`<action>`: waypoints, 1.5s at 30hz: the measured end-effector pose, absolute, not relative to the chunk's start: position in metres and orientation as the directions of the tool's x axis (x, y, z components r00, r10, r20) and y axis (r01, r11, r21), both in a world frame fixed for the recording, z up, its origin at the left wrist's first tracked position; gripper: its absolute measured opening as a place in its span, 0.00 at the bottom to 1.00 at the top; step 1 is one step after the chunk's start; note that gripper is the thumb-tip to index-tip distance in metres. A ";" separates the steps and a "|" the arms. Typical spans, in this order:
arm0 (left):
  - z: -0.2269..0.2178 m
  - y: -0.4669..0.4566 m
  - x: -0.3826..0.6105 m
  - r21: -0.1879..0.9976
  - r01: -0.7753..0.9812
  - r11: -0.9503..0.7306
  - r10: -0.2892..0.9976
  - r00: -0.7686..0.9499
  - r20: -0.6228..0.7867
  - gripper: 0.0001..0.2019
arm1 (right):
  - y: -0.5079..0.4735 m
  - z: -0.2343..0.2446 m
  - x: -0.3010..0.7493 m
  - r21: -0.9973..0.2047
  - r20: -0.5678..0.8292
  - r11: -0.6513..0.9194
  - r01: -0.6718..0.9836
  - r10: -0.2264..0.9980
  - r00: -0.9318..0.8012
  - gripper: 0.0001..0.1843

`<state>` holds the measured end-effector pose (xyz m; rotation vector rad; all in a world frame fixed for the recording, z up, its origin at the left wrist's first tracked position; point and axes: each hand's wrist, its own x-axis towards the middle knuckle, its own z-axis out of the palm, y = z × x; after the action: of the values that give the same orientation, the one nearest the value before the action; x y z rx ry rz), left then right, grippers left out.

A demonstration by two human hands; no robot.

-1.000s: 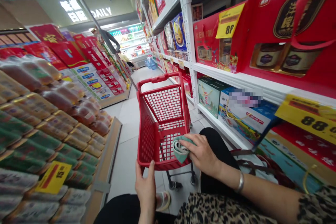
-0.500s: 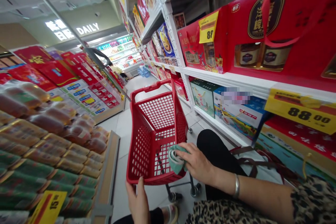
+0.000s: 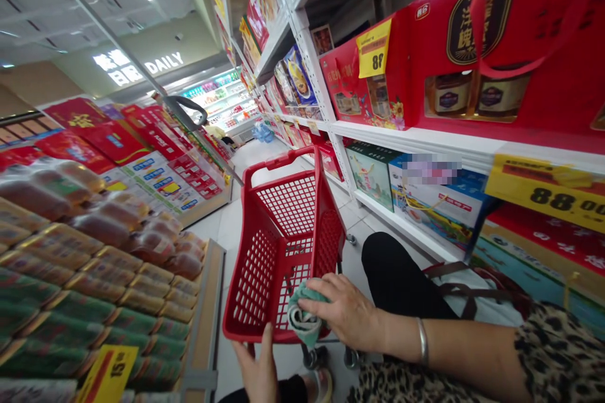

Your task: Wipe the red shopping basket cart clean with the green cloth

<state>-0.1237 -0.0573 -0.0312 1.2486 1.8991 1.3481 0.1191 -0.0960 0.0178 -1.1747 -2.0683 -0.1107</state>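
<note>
A red plastic shopping cart [image 3: 250, 277] with a perforated basket stands in front of me, its handle at the far end. My left hand [image 3: 261, 368] grips the near rim at its left part, thumb on top and fingers beneath. In my right hand [image 3: 352, 312] is a bunched green cloth [image 3: 305, 321] with a pale side, pressed against the near rim towards the right corner. The cloth covers that stretch of rim. Through the basket's grid I see the floor.
White shelving [image 3: 378, 138] with red gift boxes [image 3: 463, 75] runs along my right. A stack of packed drinks [image 3: 118, 264] borders the left. Beside my knee lies a pale bag [image 3: 477, 293] with dark straps. Tiled floor [image 3: 250, 154] leads to lit shelves [image 3: 222, 97] at the back.
My right hand has moved the cloth down and slightly left, onto the near rim. The cart's near end sits a little lower in view; my left hand keeps its grip.
</note>
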 end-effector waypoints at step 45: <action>-0.035 -0.032 -0.140 0.999 0.037 0.007 0.880 -0.474 0.012 0.43 | 0.118 0.075 0.259 -0.073 0.671 0.178 0.981 0.737 -0.084 0.22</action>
<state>-0.1404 -0.0319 -0.0353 0.9637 1.5936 1.5475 0.2589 0.1179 0.0754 -1.6138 -1.8779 -0.5445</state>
